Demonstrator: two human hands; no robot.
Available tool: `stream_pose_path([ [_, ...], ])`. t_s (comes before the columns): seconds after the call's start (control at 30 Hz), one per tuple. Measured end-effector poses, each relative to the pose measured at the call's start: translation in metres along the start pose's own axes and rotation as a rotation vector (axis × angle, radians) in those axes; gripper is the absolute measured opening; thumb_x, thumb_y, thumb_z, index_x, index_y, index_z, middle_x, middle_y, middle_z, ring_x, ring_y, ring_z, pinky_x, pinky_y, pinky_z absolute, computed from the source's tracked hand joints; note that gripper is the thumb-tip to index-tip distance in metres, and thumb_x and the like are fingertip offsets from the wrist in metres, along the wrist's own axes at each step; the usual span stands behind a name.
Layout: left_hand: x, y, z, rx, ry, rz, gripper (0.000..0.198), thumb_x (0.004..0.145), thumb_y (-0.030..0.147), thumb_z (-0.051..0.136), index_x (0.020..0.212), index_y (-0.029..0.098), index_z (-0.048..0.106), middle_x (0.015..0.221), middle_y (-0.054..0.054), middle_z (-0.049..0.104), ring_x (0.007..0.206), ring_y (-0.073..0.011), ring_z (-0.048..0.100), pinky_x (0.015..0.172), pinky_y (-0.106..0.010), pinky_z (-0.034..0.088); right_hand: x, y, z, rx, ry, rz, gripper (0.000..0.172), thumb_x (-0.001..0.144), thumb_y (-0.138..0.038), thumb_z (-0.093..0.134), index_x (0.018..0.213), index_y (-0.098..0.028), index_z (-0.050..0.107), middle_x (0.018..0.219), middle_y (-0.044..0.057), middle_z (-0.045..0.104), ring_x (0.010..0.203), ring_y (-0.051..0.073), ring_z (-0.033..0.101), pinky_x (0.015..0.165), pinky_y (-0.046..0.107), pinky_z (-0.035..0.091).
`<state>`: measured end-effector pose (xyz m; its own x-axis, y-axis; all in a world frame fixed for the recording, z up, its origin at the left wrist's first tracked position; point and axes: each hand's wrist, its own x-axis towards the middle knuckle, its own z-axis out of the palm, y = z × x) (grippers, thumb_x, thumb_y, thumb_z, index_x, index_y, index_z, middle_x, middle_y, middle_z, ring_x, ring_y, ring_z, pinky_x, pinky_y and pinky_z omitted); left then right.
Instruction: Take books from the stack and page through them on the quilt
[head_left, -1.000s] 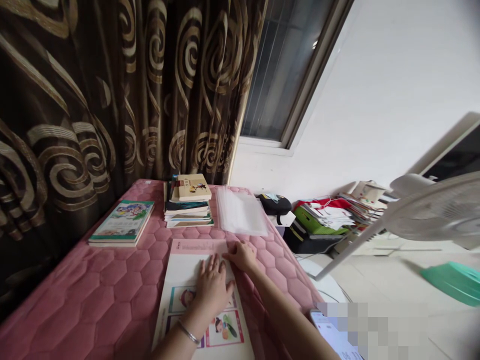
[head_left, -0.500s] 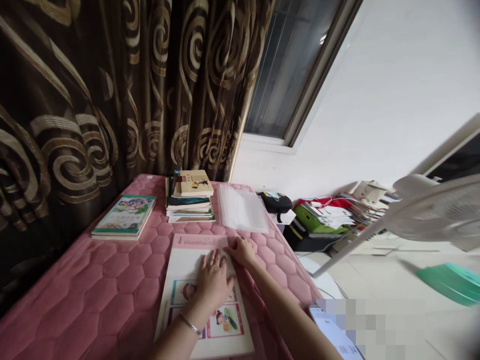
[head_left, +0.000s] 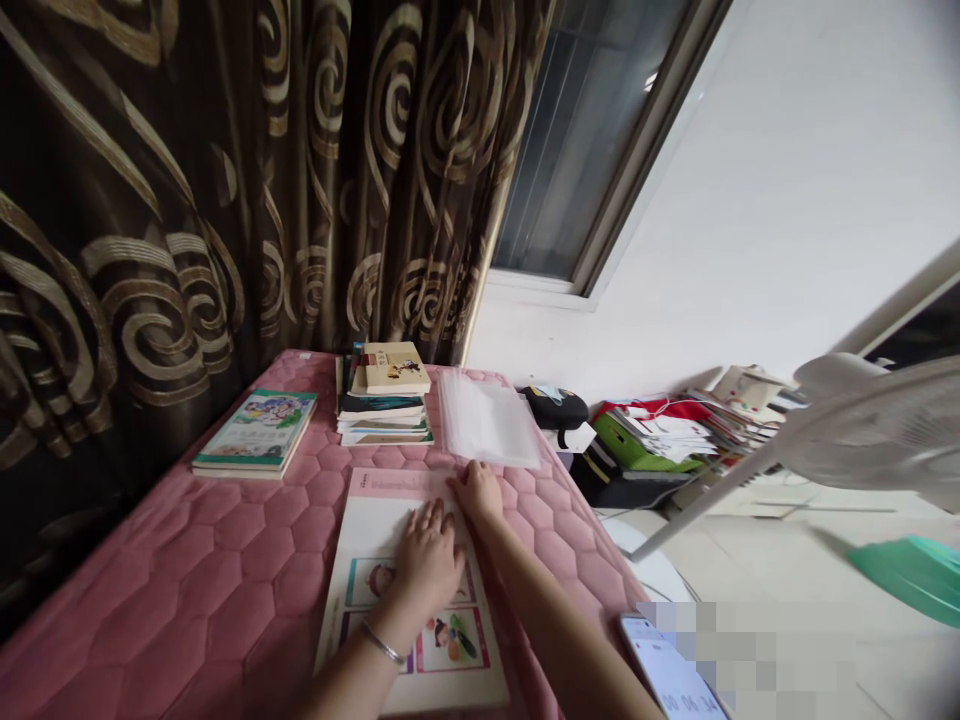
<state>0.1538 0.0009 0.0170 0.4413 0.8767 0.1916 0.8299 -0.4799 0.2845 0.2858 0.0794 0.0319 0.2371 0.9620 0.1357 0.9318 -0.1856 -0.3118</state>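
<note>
Both hands (head_left: 429, 562) on one book (head_left: 373, 527), seemingly closed

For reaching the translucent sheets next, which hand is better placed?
Probably the right hand: it is at the upper right edge of the book, nearer the translucent sheets; the left hand lies palm-down on the book.

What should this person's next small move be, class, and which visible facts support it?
Probably a light slide of the right hand toward the body, along the right edge of the illustrated book. That hand is at this edge, near the book's far end, while the left hand lies flat on the printed face, which should help steady it.
</note>
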Motion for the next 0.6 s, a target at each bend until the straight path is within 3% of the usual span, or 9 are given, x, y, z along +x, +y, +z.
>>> stream_pose_path([
  [0.17,0.006,-0.004,0.001,-0.015,0.015,-0.017,0.048,0.09,0.016,0.031,0.134,0.003,0.047,0.139,-0.02,0.051,0.132,-0.024,0.045,0.111,-0.039,0.035,-0.042,-0.001,0.002,0.055,-0.063,-0.24,0.033,0.087,-0.017,0.048,0.114,-0.024,0.066,0.125,0.006,0.062,0.109,0.021,0.055,0.095,0.029,0.036],
  [0.27,0.014,-0.012,0.002,0.009,0.029,-0.038,0.05,0.09,0.013,0.029,0.137,0.002,0.042,0.143,-0.022,0.046,0.135,-0.0245,0.041,0.11,-0.041,0.036,-0.058,0.001,0.005,0.07,-0.067,-0.288,0.039,0.091,-0.018,0.041,0.124,-0.025,0.062,0.135,0.001,0.056,0.115,0.022,0.05,0.097,0.029,0.037],
  [0.43,0.024,-0.054,-0.019,0.123,0.01,-0.197,0.052,0.092,0.028,0.033,0.138,0.006,0.044,0.147,-0.02,0.04,0.138,-0.0293,0.034,0.114,-0.049,0.025,-0.064,0.0,0.003,0.048,-0.059,-0.253,0.04,0.094,-0.025,0.04,0.128,-0.026,0.059,0.139,0.001,0.053,0.118,0.025,0.047,0.097,0.033,0.038],
  [0.6,0.019,-0.096,-0.037,0.202,-0.031,-0.222,0.053,0.091,0.03,0.032,0.142,0.015,0.041,0.151,-0.013,0.035,0.14,-0.0288,0.031,0.115,-0.056,0.016,-0.065,-0.013,-0.01,-0.036,-0.095,-0.235,0.039,0.093,-0.018,0.037,0.124,-0.025,0.06,0.134,0.007,0.056,0.114,0.028,0.05,0.09,0.039,0.04],
])
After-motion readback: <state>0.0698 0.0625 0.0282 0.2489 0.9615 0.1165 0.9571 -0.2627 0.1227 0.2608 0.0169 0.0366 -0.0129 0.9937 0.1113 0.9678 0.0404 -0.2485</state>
